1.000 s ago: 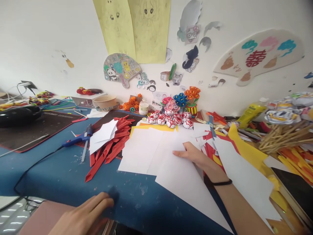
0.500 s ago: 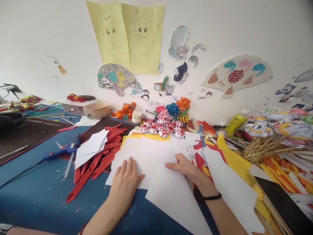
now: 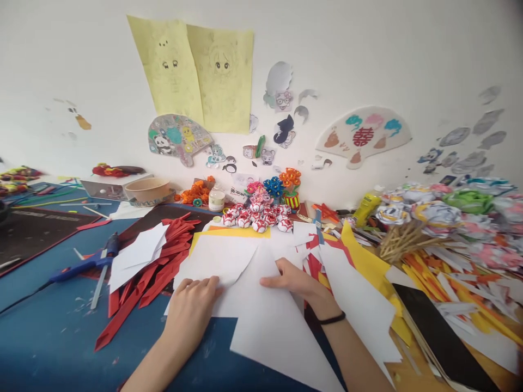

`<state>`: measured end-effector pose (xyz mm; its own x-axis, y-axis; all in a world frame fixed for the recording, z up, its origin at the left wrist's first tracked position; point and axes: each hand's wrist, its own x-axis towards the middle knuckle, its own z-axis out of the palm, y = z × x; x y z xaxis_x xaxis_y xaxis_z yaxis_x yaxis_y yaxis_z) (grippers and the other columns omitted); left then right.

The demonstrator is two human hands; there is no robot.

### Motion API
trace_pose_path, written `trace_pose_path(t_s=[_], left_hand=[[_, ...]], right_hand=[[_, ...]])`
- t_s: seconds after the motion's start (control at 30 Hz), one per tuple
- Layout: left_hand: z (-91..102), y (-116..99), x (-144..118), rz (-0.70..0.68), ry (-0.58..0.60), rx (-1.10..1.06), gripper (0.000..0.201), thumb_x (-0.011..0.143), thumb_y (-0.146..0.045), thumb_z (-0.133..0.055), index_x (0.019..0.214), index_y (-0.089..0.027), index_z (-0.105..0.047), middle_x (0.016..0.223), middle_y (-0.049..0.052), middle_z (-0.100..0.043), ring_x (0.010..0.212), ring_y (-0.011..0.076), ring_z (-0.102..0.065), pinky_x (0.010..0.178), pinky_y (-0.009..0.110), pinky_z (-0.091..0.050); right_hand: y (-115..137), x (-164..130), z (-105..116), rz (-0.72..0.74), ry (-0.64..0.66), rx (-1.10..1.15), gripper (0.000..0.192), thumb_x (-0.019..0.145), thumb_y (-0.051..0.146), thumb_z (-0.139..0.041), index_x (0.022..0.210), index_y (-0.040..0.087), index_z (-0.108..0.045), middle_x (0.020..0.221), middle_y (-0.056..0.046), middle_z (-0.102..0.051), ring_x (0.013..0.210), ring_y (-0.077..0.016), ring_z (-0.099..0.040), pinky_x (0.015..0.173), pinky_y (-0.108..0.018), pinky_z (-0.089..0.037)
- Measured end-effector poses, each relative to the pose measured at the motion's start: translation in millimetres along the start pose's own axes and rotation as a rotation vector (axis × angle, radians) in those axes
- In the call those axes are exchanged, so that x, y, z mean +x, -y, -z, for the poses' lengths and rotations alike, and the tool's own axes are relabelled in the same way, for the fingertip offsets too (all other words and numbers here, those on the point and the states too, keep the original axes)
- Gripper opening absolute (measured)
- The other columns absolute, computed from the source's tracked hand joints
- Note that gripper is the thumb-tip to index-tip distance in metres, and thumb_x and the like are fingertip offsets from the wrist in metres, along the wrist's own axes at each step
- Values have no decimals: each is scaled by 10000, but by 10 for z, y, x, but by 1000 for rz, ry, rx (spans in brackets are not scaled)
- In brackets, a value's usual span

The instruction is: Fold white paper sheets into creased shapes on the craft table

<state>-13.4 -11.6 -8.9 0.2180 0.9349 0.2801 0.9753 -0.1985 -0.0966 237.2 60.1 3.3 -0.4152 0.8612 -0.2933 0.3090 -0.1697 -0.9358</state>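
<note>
White sheets of paper (image 3: 281, 332) lie overlapping on the blue table in front of me. My left hand (image 3: 192, 305) is closed at the near edge of the left white sheet (image 3: 216, 256), fingers bent over it and thumb tucked out of sight. That sheet's right edge curves up off the paper below. My right hand (image 3: 292, 280) grips the right-hand white sheet, its thumb flat on top and pointing left; the other fingers are mostly hidden. A black band (image 3: 333, 318) circles the right wrist. Yellow paper (image 3: 261, 232) shows behind the sheets.
Left of the sheets are folded red paper strips (image 3: 145, 288), small white pieces (image 3: 141, 250) and a blue glue gun (image 3: 93, 260). Red-and-white paper balls (image 3: 259, 220) sit behind. At right lie more white paper (image 3: 355, 299), a black phone (image 3: 441, 332) and paper flowers (image 3: 433, 218).
My left hand has gone from lying flat on the paper to bending its fingers over the sheet's near edge, and the sheet's right edge has lifted. The view has shifted right.
</note>
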Motion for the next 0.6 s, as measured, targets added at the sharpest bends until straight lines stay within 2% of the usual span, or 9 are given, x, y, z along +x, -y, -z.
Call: trace_pose_path(t_s=[0.1, 0.2, 0.3, 0.4, 0.5, 0.53, 0.6], left_hand=[[123, -51, 119, 48, -89, -105, 297, 939, -333, -429, 880, -209, -692, 695, 59, -696, 612, 235, -611, 627, 352, -405], [244, -264, 360, 80, -278, -281, 339, 943, -398, -403, 966, -227, -695, 755, 81, -701, 639, 248, -591, 627, 370, -396], [321, -649, 679, -86, -357, -372, 339, 956, -393, -397, 1046, -211, -669, 815, 93, -701, 717, 262, -595, 651, 395, -407], [337, -1172, 918, -259, -444, -316, 352, 974, -372, -372, 1067, -169, -644, 764, 102, -677, 701, 248, -584, 594, 385, -401], [269, -1758, 956, -436, -489, -218, 347, 979, -281, -362, 1124, -83, -607, 868, 140, -663, 758, 232, -585, 597, 362, -412], [222, -1943, 933, -459, -462, -216, 333, 975, -275, -376, 1073, -74, -624, 827, 134, -652, 737, 221, -579, 584, 350, -406], [97, -2245, 869, -502, -330, -239, 325, 944, -344, -458, 887, -97, -661, 740, 111, -623, 707, 214, -563, 563, 334, -399]], right_hand=[[88, -135, 44, 127, 325, 163, 442, 564, 410, -842, 867, 139, -668, 798, -41, -673, 763, -210, -634, 688, -307, -526], [188, -324, 13, 275, 461, 276, 359, 626, 378, -813, 854, 130, -690, 768, -31, -678, 710, -171, -635, 702, -295, -526], [323, -546, -113, 394, 556, 274, 297, 641, 362, -806, 773, 121, -693, 696, -22, -670, 626, -123, -607, 617, -218, -498], [476, -759, -260, 505, 739, 188, 420, 593, 514, -799, 641, 121, -659, 664, -50, -669, 601, -132, -608, 587, -213, -493], [555, -927, -338, 517, 756, 141, 499, 601, 656, -722, 581, 170, -612, 612, -28, -636, 564, -121, -579, 543, -202, -473], [550, -966, -341, 486, 726, 128, 484, 616, 663, -710, 593, 189, -617, 610, -19, -634, 555, -119, -561, 524, -205, -464], [492, -1011, -319, 400, 611, 87, 401, 635, 630, -723, 641, 234, -659, 619, -3, -642, 543, -128, -533, 501, -227, -456]])
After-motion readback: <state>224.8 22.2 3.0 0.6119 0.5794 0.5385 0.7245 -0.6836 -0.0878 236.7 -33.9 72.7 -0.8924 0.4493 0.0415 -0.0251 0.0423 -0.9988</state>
